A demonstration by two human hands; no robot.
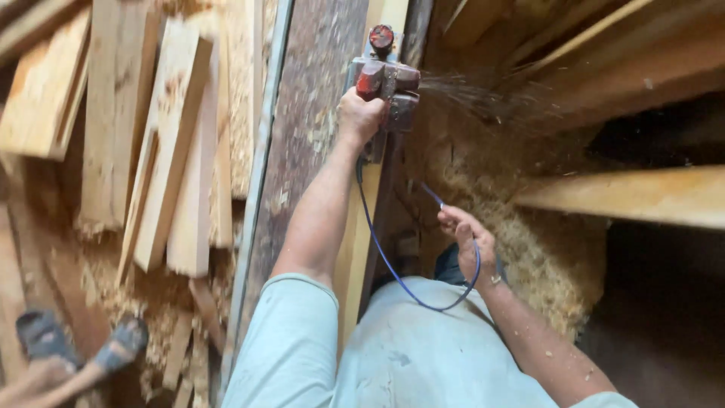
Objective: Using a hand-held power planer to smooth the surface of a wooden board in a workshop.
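My left hand (359, 115) grips the handle of a red and grey electric planer (387, 83) that rides on the narrow edge of a pale wooden board (353, 249) running away from me. Wood chips spray out of the planer to the right. My right hand (470, 243) is lower down, on the right side of the board. It holds the planer's blue power cord (400, 279), which loops from the tool down across my light shirt and back up to this hand. A ring shows on one finger.
A worn brown workbench top (310, 136) lies left of the board. Several loose planks (174, 143) are stacked on the left, over shavings on the floor. A heap of sawdust (529, 242) fills the right, under long beams (642, 196). Another person's sandalled feet (83, 344) stand at the lower left.
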